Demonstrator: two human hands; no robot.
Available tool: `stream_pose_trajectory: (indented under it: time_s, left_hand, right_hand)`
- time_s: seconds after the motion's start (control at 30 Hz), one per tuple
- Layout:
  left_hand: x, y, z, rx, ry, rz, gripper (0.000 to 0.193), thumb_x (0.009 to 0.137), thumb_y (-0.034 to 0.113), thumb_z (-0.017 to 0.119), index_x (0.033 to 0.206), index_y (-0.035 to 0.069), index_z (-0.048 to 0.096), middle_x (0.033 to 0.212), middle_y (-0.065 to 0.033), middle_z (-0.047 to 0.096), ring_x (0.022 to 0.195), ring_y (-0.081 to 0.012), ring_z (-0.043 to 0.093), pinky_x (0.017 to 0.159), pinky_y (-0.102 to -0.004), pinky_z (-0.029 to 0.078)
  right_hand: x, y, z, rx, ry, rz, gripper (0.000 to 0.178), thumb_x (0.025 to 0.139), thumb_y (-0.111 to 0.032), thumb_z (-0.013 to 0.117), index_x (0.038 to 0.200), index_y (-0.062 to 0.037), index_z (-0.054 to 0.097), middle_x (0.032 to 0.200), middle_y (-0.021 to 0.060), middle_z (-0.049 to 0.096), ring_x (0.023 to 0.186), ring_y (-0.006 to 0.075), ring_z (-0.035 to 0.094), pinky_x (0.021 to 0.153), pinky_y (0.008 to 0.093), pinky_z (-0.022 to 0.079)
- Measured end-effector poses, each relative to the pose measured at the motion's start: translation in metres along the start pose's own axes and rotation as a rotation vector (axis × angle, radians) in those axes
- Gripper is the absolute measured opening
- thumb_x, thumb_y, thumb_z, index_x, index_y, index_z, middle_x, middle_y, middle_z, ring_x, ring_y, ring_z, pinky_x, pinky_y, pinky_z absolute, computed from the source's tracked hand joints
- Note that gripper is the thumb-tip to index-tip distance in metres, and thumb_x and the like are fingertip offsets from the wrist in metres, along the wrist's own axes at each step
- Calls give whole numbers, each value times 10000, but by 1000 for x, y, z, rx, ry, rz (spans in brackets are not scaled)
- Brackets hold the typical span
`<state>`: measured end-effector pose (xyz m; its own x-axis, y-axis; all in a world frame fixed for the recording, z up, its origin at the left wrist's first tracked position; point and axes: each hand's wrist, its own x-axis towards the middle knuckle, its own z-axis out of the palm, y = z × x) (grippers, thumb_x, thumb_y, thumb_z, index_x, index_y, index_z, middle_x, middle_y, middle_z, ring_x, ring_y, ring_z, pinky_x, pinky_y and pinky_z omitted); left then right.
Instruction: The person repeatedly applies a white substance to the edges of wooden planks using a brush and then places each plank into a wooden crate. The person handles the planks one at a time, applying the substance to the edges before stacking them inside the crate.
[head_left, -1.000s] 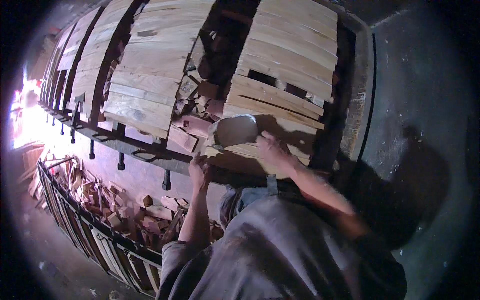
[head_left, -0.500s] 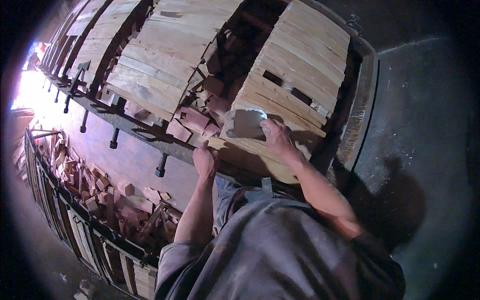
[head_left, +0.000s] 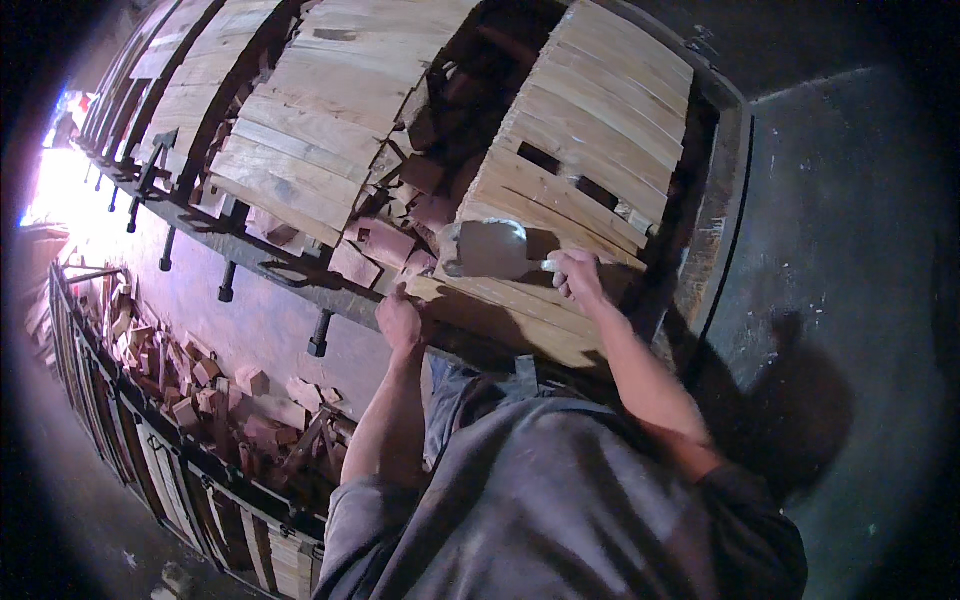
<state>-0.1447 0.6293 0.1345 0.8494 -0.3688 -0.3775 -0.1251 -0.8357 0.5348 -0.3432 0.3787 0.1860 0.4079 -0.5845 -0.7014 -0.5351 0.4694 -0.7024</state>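
In my right hand is the light, short handle of a mallet-like tool with a broad grey head and a pale upper edge. The head is over the near part of a panel of edge-joined wooden boards, where two dark rectangular holes show. My left hand is closed at the panel's near left corner, beside the metal rail, one digit pointing up by the end of the front board. Its curled fingers are mostly hidden, so I cannot see what they grip.
More board panels lie to the left, with wood offcuts in the gap between. A dark metal rail with protruding bolts runs along the near side. At lower left stands a slatted bin of wood scraps.
My right hand has shifted slightly right, away from the tool's head, and more of the handle shows between them. My left hand stays at the panel's corner.
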Motion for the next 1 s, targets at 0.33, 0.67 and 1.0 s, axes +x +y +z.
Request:
stream_pose_trajectory:
  time_s: [0.33,0.67,1.0]
  left_hand:
    - [-2,8,-4,22,3,-44,398,713,117,598,1096,40,673,907,-235,670,883,-389,634,823,-447,484]
    - [-4,13,-12,69,-49,22,444,745,124,567,1172,23,634,921,-231,675,914,-377,643,813,-413,483]
    - [0,1,-2,-71,-10,-62,414,699,117,590,1101,41,651,780,-195,653,832,-380,607,794,-458,467]
  right_hand:
    - [-33,-3,-50,271,94,21,217,925,-257,538,981,-79,648,631,3,535,498,82,474,447,238,350]
    - [50,-47,12,-161,365,-470,198,897,-191,613,931,2,640,747,67,629,660,154,567,628,315,480]
    - [60,-73,54,-445,446,-529,195,872,-198,603,976,-46,667,902,145,680,822,265,646,760,351,484]
